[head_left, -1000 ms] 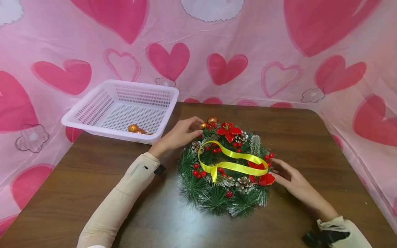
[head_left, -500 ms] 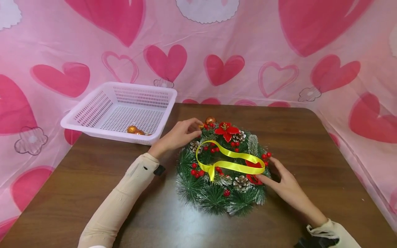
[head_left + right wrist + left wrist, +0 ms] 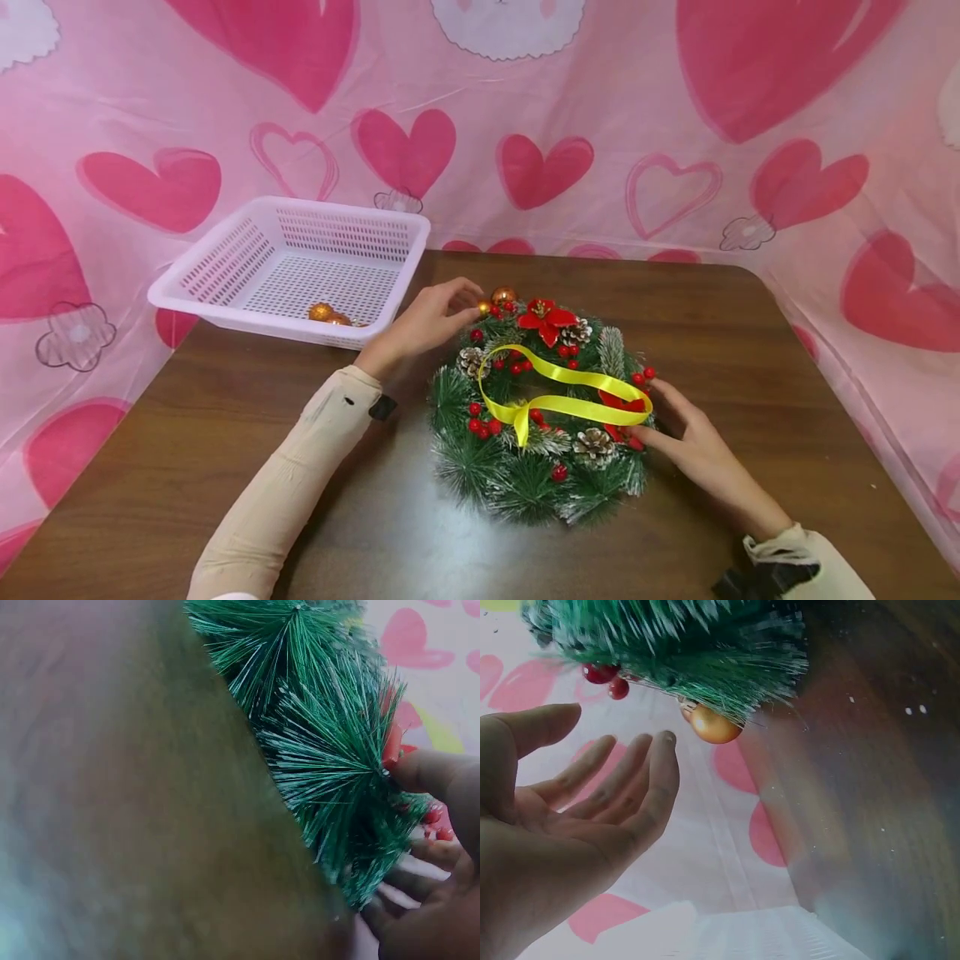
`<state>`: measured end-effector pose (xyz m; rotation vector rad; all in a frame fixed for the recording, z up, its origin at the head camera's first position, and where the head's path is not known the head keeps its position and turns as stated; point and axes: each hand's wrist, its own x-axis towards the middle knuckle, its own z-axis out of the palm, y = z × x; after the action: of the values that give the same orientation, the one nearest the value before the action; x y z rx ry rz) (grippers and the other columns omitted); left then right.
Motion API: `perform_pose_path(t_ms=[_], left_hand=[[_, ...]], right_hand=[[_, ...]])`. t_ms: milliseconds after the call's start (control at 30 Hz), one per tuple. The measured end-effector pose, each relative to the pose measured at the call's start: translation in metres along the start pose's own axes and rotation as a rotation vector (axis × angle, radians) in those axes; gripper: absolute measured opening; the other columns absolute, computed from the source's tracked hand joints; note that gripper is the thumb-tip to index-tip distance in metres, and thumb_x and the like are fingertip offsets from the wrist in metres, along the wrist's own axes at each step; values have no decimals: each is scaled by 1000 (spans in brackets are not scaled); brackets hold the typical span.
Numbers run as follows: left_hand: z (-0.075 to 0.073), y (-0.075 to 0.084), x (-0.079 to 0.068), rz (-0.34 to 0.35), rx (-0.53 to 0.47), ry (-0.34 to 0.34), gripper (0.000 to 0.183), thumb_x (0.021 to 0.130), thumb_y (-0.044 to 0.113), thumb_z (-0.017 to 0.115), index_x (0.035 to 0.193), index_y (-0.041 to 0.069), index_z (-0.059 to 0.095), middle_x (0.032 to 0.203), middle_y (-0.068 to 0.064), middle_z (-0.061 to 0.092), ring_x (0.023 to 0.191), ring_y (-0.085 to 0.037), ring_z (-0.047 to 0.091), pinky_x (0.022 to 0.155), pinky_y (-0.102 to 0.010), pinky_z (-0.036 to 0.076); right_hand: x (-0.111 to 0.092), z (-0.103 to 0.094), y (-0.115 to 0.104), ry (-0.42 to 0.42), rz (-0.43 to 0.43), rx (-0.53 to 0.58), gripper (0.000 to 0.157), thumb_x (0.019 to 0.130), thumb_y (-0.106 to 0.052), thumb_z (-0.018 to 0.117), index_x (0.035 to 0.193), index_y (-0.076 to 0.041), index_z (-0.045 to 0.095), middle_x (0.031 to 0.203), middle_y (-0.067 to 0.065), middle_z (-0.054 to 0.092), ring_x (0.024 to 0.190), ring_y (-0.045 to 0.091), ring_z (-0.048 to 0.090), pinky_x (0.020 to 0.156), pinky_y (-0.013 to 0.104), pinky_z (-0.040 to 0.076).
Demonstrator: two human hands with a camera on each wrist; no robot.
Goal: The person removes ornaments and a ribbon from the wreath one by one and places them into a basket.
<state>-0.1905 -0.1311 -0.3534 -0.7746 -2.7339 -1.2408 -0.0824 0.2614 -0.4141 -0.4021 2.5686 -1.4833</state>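
A green wreath (image 3: 491, 471) with frosted pine cones, red berries and red poinsettias (image 3: 546, 319) lies on the table, a yellow ribbon loop (image 3: 577, 407) across its top. My right hand (image 3: 708, 458) grips the wreath's right edge. In the right wrist view its thumb (image 3: 431, 772) is at a red petal and the other fingers are by the outer needles. At the far left edge, my left hand (image 3: 431, 318) has its fingers loosely bent beside a small gold ball (image 3: 483, 308). The left wrist view shows that hand (image 3: 592, 791) holding nothing, a gap before the gold ball (image 3: 716, 726). A larger copper-coloured ball (image 3: 503, 296) sits behind.
A white perforated plastic basket (image 3: 247, 319) stands at the table's back left, with a few copper-coloured balls (image 3: 321, 312) in its near corner. Behind the brown wooden table (image 3: 390, 517) hangs a pink cloth (image 3: 465, 100) printed with hearts.
My right hand has moved inward onto the wreath's right edge, its thumb now at the red petal. The left fingers have drawn slightly back, leaving the small gold ball more visible.
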Motion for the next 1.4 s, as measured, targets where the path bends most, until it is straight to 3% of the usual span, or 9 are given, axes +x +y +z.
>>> perform_pose_path(t_ms=[133,367,500,767,1000,1167,1233,1333,1400], left_hand=[[0,-4,1,-7,14,16,31,96,13,65,123,1,60,115,-21,67,103,-29,65,93,-44,51],[5,-9,1,-31,45,-48,36,96,13,64,127,-5,57,123,-23,61,113,-34,60,97,-45,49],[9,-13,0,-44,59,-65,37,97,14,64,128,-5,57,125,-22,61,115,-34,59,99,-45,47],[15,-21,-2,-74,103,-126,39,99,14,60,134,-3,55,130,-19,61,120,-31,59,102,-45,46],[16,-22,-1,-56,87,-131,36,98,9,58,132,-5,56,126,-20,63,112,-30,63,97,-44,49],[16,-23,0,-42,109,-97,33,96,10,62,125,-5,60,115,-19,66,105,-31,61,94,-44,49],[16,-22,-1,-41,114,-89,32,95,9,63,124,-6,61,113,-20,64,104,-32,59,93,-44,48],[15,-22,-2,-44,112,-85,32,94,6,64,123,-6,60,113,-23,60,103,-33,56,92,-44,47],[15,-22,-3,-41,112,-84,32,93,5,65,122,-6,60,113,-23,57,103,-33,55,92,-44,47]], right_hand=[[3,-3,7,-20,-15,96,63,95,-13,68,147,-1,35,153,23,37,142,35,34,95,5,34],[7,-11,17,-37,-51,141,64,96,-8,65,150,-2,31,155,25,31,133,-5,35,96,5,34],[8,-15,23,-38,-53,149,60,99,-10,61,152,-6,33,155,19,34,130,-8,38,98,7,37],[4,-20,18,-41,74,55,51,105,-34,49,152,-17,38,153,11,40,130,1,40,95,14,39],[3,-21,11,-40,80,46,51,105,-34,49,152,-15,38,154,13,36,140,28,31,107,64,28],[3,-20,9,-24,49,44,52,104,-29,52,151,-10,39,154,17,36,141,39,27,105,72,23],[3,-20,9,-21,44,31,52,104,-28,53,151,-10,39,154,17,36,141,38,27,106,71,25],[3,-19,9,-17,39,-3,52,104,-27,53,150,-10,40,153,14,39,139,31,33,111,43,35],[3,-19,10,-16,40,-22,51,104,-28,53,150,-11,40,153,14,40,138,29,35,104,24,38]])
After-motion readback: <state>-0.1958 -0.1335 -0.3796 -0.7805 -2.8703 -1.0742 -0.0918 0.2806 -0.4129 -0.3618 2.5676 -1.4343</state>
